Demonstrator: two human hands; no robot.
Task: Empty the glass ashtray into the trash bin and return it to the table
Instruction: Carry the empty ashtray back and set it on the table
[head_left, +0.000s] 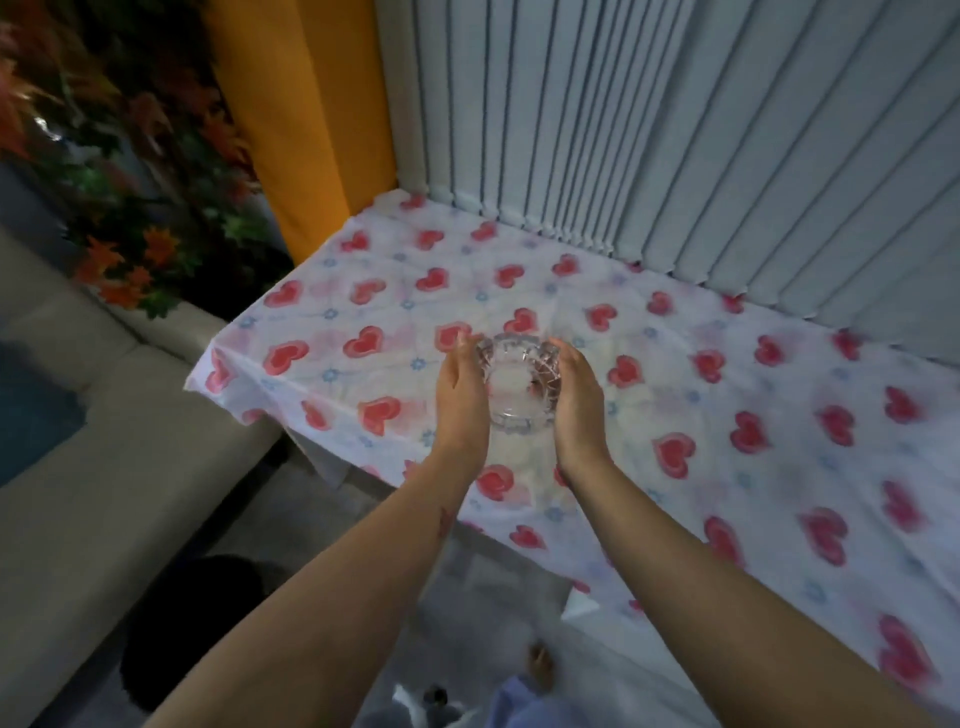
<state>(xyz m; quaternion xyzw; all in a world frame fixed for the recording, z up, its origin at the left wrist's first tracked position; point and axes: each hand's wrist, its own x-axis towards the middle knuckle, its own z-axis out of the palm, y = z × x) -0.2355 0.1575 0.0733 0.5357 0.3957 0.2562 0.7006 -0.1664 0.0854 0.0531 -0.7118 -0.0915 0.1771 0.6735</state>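
No legible text, labels, brands or numbers anywhere — view soft and blurred. Tablecloth (675, 374) carried only printed red hearts and small blue flowers — no lettering. Blinds (675, 130) plain, unmarked.

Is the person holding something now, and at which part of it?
Yes, the glass ashtray. The left hand and the right hand clasp its opposite outer sides, over the table. Whether it rests on the cloth cannot be told.
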